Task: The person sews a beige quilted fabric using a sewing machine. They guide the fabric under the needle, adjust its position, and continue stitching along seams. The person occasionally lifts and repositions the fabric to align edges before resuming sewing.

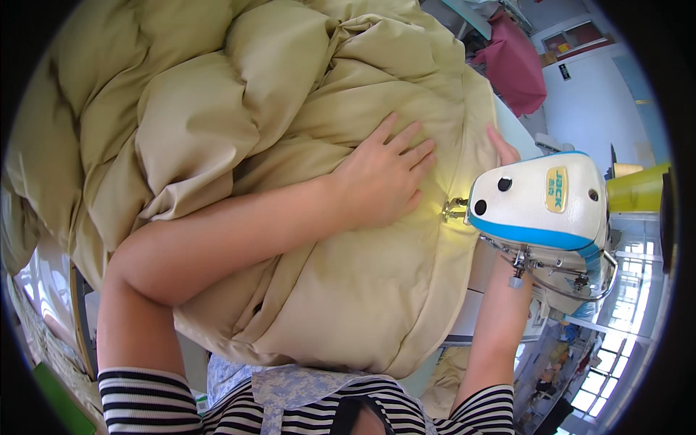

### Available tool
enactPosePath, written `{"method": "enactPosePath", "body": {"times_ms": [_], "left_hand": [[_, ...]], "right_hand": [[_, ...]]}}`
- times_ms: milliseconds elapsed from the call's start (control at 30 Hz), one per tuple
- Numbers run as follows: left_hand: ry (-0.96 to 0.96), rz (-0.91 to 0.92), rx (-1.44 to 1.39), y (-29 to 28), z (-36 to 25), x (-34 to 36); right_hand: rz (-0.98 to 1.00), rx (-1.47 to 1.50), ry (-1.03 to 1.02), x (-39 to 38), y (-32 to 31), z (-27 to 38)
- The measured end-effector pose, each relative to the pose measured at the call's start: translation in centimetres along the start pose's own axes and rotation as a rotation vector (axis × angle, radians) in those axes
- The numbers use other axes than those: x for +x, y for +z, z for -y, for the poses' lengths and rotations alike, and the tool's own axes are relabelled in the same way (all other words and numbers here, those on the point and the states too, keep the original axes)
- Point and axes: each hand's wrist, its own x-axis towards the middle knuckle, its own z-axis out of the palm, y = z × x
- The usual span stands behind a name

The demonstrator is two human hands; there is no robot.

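Note:
A large, puffy piece of padded tan fabric (377, 290) spreads in folds over the work surface, and its kind cannot be made out. My left hand (384, 170) lies flat on it with fingers apart, left of the needle area. A white and blue sewing machine head (536, 203) stands at the right. Its presser foot (453, 210) sits on the fabric near the stitched edge band, lit by a small lamp. My right arm passes beneath the machine head. Beyond it, my right hand (505, 148) shows only in part, a finger stretched along the fabric's edge; the rest is hidden.
Thread guides (518, 264) and a bent metal rod project from the machine's near side. Behind stands a dark pink cloth heap (511, 61). A yellow-green object (638, 190) is right of the machine. Cluttered shelves (562, 362) and windows lie at the lower right.

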Motion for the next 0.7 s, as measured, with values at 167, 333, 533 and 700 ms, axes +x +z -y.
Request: {"method": "enactPosePath", "body": {"times_ms": [167,333,533,700], "left_hand": [[0.013,-0.002,-0.063,0.4,0.2,0.0],[0.028,0.021,-0.084,0.5,-0.4,0.4],[0.042,-0.015,-0.110,1.2,-0.6,0.6],[0.095,-0.101,-0.204,0.9,0.2,0.4]], "right_hand": [[-0.147,0.396,0.380,0.6,0.9,1.8],[-0.213,0.221,0.334,0.8,0.5,0.6],[-0.236,0.313,0.180,-0.4,0.0,-3.3],[0.220,1.331,-0.138,-3.5,-2.0,-6.3]]}}
